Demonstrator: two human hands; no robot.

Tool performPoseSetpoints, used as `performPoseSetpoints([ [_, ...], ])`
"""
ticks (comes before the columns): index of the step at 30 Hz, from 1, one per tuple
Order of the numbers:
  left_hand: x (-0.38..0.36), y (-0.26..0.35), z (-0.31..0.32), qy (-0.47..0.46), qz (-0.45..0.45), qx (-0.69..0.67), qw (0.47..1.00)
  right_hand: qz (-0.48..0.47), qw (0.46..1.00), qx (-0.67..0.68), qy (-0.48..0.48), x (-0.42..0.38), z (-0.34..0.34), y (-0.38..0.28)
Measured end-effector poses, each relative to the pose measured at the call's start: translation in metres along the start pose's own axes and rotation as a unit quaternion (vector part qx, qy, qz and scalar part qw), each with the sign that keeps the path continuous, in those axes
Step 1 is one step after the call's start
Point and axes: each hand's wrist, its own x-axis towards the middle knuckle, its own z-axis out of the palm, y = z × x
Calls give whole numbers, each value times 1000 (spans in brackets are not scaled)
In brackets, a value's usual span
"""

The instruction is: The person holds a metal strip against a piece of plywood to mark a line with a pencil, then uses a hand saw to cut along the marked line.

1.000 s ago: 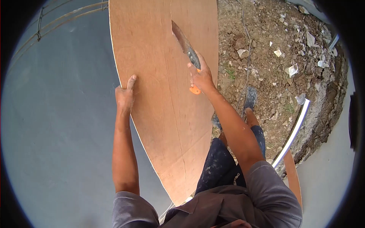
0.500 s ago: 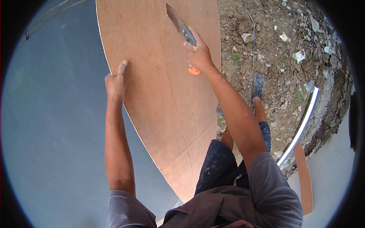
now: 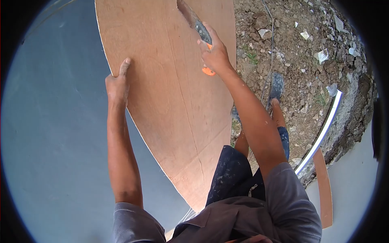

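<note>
A long plywood sheet (image 3: pixel 146 93) spans the middle of the view, with a thin dark line running lengthwise down its face. At its left edge my left hand (image 3: pixel 117 87) grips the sheet, thumb on top and the fingers hidden underneath. My right hand (image 3: pixel 216 56) is closed around the orange handle of a handsaw (image 3: pixel 198 28). The saw's brown, rusty-looking blade points up and left over the upper part of the sheet, its tip near the top of the view.
Rough soil with broken stones (image 3: pixel 300 52) lies to the right, and a cable (image 3: pixel 272 40) runs across it. A white strip (image 3: pixel 320 139) and a narrow plywood offcut (image 3: pixel 323 190) lie further right. A smooth grey surface (image 3: pixel 56 133) fills the left side.
My left hand and the sheet's left edge have shifted slightly left and up in view. The saw and my right hand sit a little higher. Both grips are unchanged.
</note>
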Motion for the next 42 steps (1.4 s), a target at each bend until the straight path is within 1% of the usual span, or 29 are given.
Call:
performPoseSetpoints([
  [1, 0, 6, 0, -8, -7, -10, 1000, -39, 999, -6, 24, -16, 2, 10],
  [2, 2, 5, 1, -8, 1, -16, 1000, -131, 989, -21, 70, -53, -5, 33],
  [3, 1, -2, 0, -2, 18, -15, 1000, -151, 986, -4, 71, -99, -18, 58],
  [4, 3, -2, 1, 8, 38, -20, 999, -179, 981, 11, 71, -120, -31, 70],
  [5, 4, 7, 3, 16, 42, -29, 999, -190, 979, 9, 68, -110, -37, 57],
  [7, -8, 13, -1, 0, -48, 8, 999, -119, 992, -8, 51, -115, -37, 30],
  [8, -3, 15, 1, 9, -32, -4, 999, -142, 989, -15, 45, -87, -33, 26],
  [9, 2, 10, 6, 29, 32, -10, 999, -161, 986, -20, 42, -54, -25, 22],
  [10, 1, 0, 8, 41, 83, -2, 996, -27, 999, 28, -9, -18, -17, -5],
  [11, -2, -1, 8, 36, 73, 10, 997, 51, 996, 57, -43, -10, -8, -10],
  [12, -4, 6, 5, 23, 29, 9, 999, 131, 985, 81, -72, -3, 1, -14],
  [13, -2, 10, 6, 11, -8, 3, 1000, 88, 994, 53, -48, -4, 6, -9],
  [14, -4, 4, 6, 7, -13, 7, 1000, 18, 999, 41, -13, -20, 6, 6],
  [15, 1, 1, 6, 12, 6, -5, 1000, -50, 998, 24, 25, -36, 6, 22],
  [16, 4, 1, 5, 16, 25, -18, 999, -146, 986, 25, 72, -79, 1, 58],
  [18, 3, 8, 7, 16, 13, -7, 1000, -168, 981, 51, 78, -131, -18, 78],
  [20, -9, -2, -1, 15, -14, 22, 1000, -144, 986, 29, 74, -124, -19, 60],
  [22, 4, -3, 4, 41, 47, 19, 998, -126, 989, -7, 76, -71, -14, 40],
  [23, 9, 2, 7, 44, 53, 16, 997, -105, 992, -23, 64, -41, -4, 33],
  [24, 8, 1, 6, 44, 44, 18, 998, 3, 999, 34, 6, -8, 3, 13],
  [26, 1, 1, 5, 43, 25, 28, 998, 121, 987, 91, -58, 3, 11, 12],
  [28, -8, 13, 5, 8, -5, -20, 1000, -46, 998, 23, 34, -36, 12, 26],
  [30, 3, 3, 5, 13, 4, -11, 1000, -170, 982, 43, 76, -113, -4, 86],
  [33, -4, -7, 3, 27, 23, 32, 999, -131, 989, 16, 72, -156, -21, 71],
  [35, 1, 2, 4, 31, 30, 8, 999, -172, 982, 9, 75, -107, -12, 62],
  [38, -4, 7, 8, 25, 33, -9, 999, 58, 996, 67, -13, -11, 6, -1],
  [39, -8, 16, 6, 18, -9, 21, 1000, 88, 993, 71, -26, -8, 11, 2],
  [40, -7, 11, 7, 16, -13, 27, 999, 119, 989, 73, -39, -5, 15, 5],
  [42, -5, 9, 6, 14, 12, -8, 1000, -50, 997, 8, 59, -57, 12, 41],
])
